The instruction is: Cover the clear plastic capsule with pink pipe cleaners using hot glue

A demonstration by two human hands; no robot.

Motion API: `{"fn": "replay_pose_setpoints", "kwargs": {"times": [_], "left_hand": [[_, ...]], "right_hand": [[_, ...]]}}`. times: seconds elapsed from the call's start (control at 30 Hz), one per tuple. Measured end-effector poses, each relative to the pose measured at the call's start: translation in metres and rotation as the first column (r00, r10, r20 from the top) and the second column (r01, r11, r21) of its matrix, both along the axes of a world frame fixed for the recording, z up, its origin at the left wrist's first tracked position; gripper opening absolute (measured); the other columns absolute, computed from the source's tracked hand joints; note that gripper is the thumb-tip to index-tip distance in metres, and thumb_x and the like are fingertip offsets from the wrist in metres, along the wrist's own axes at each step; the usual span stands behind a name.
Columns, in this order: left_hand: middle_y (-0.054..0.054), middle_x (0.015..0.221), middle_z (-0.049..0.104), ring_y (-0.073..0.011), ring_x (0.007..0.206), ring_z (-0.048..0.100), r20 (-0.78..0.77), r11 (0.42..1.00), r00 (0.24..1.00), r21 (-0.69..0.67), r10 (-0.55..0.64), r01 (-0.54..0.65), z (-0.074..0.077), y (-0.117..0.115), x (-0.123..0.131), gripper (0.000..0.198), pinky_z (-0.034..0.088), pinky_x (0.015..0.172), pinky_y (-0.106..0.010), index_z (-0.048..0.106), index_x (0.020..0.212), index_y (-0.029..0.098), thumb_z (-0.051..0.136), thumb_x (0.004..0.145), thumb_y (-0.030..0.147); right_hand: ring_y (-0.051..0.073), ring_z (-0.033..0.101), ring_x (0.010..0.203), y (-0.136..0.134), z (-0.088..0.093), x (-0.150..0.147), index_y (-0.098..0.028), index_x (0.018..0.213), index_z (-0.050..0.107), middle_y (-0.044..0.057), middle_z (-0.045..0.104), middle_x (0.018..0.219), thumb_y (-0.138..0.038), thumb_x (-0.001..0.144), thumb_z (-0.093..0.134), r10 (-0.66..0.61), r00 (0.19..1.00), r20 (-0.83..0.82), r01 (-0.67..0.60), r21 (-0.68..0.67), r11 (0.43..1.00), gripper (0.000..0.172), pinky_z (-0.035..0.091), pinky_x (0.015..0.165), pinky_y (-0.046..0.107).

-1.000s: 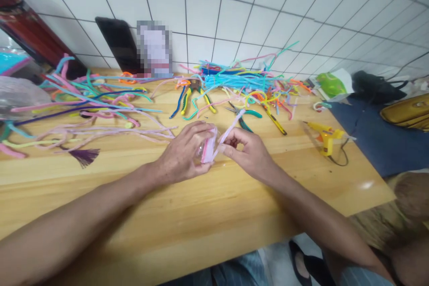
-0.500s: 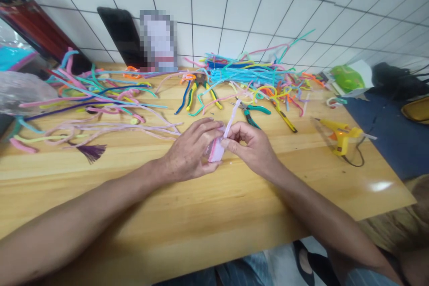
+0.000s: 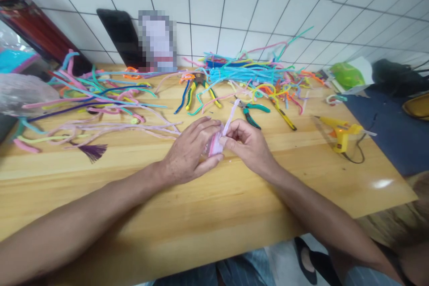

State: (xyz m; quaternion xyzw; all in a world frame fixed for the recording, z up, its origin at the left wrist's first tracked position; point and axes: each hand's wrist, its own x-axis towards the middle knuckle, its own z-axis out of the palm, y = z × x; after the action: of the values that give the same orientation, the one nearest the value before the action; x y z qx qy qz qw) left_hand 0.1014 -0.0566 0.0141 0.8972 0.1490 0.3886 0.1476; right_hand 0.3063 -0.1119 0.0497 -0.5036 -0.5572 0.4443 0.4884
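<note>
Between my hands, above the middle of the wooden table, is a small pink and lilac piece (image 3: 215, 145). My left hand (image 3: 191, 149) is closed around its left side, with the thumb along the lower edge. The thumb and forefinger of my right hand (image 3: 250, 145) pinch its right side, where a pale lilac fuzzy strip (image 3: 231, 116) sticks up and away from me. Parts of the piece are hidden behind my fingers.
Green-handled pliers (image 3: 251, 114), yellow-green pliers (image 3: 197, 94) and a yellow cutter (image 3: 284, 117) lie beyond my hands. Fuzzy stems (image 3: 248, 74) are heaped at the back, others (image 3: 110, 96) at left. A yellow glue gun (image 3: 342, 136) lies right on the wooden table (image 3: 150, 232).
The pink and lilac piece has tilted slightly and its lower end has moved up a little. My left thumb has shifted up and to the right along it.
</note>
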Motion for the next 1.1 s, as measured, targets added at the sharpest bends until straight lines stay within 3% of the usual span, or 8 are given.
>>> {"fn": "replay_pose_setpoints", "kwargs": {"times": [0.2,0.4,0.63,1.1], "left_hand": [[-0.018,0.146,0.063,-0.0337,0.142,0.06,-0.038,0.986,0.998,-0.157,0.04,-0.046,0.012,0.0,-0.003,0.047,0.054,0.118,-0.056,0.05,0.145,0.024,0.067,0.102,0.034],[-0.016,0.145,0.063,-0.0333,0.139,0.061,-0.139,0.98,0.99,-0.197,-0.034,0.006,0.023,0.008,-0.007,0.052,0.054,0.117,-0.054,0.047,0.148,0.024,0.068,0.102,0.035],[-0.016,0.145,0.061,-0.0346,0.141,0.059,-0.135,0.979,0.991,-0.201,-0.008,-0.02,0.02,0.004,-0.004,0.054,0.054,0.117,-0.058,0.047,0.145,0.025,0.07,0.097,0.032],[-0.018,0.144,0.061,-0.0348,0.139,0.06,-0.124,0.981,0.992,-0.188,0.017,-0.041,0.017,0.001,-0.003,0.048,0.053,0.117,-0.058,0.047,0.143,0.022,0.065,0.1,0.033]], "right_hand": [[0.014,0.052,0.067,0.001,-0.001,-0.001,-0.024,0.085,0.061,-0.005,0.059,0.073,-0.039,0.082,0.083,0.008,1.0,-0.003,-0.008,-0.028,1.0,0.026,0.041,0.064,0.03],[0.014,0.051,0.068,0.002,0.0,-0.002,-0.024,0.085,0.061,-0.005,0.059,0.074,-0.045,0.08,0.089,0.017,1.0,-0.015,-0.018,-0.05,0.999,0.036,0.04,0.065,0.03],[0.014,0.052,0.069,0.003,-0.002,-0.001,-0.024,0.087,0.062,-0.005,0.059,0.076,-0.05,0.08,0.086,0.014,1.0,0.005,-0.014,-0.058,0.998,0.036,0.041,0.066,0.03],[0.013,0.05,0.066,0.005,0.002,-0.003,-0.023,0.084,0.063,-0.006,0.058,0.071,-0.043,0.077,0.087,0.001,0.999,-0.035,-0.004,-0.087,0.996,0.032,0.04,0.063,0.028]]}}
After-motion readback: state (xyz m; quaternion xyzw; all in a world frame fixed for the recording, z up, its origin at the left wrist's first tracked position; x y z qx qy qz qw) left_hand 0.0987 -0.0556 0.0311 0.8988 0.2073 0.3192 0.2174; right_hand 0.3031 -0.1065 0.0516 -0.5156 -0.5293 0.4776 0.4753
